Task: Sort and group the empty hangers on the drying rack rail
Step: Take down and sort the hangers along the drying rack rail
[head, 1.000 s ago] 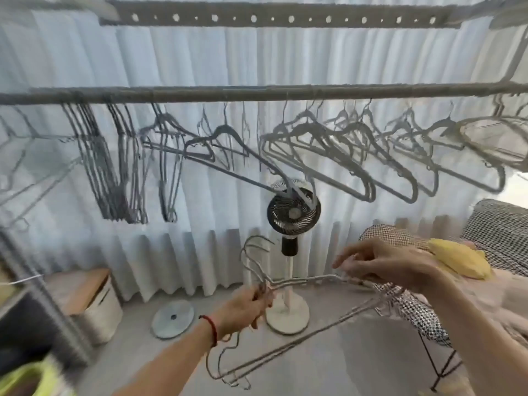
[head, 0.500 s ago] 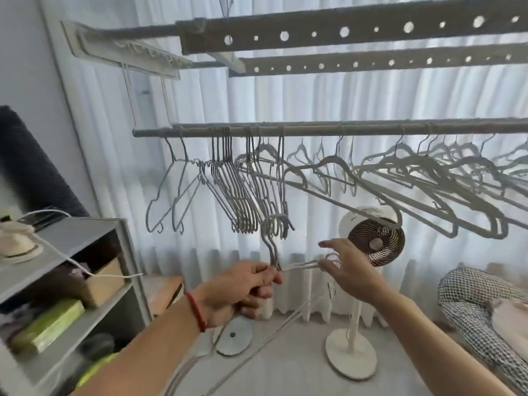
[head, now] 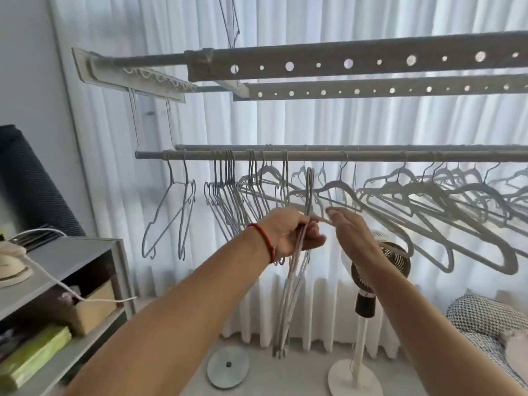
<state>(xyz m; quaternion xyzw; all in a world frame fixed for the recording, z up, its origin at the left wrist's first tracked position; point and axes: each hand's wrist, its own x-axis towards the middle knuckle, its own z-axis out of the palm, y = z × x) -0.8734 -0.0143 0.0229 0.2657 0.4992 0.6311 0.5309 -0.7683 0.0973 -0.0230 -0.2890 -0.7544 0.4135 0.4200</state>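
Bright, backlit daylight view with wide-angle bend.
Soft light pours through the white curtain (head: 314, 124) at the far side, silhouetting the hangers (head: 428, 201) grey; the rail (head: 371, 155) bows, and near edges and forearms blur softly, without hard shadows.

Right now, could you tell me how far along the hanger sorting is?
Partly done: thin wire hangers hang bunched at the rail's left end. In hand: the left hand grips a wire bundle, hooks below the rail. Left: thick hangers remain spread out rightward.
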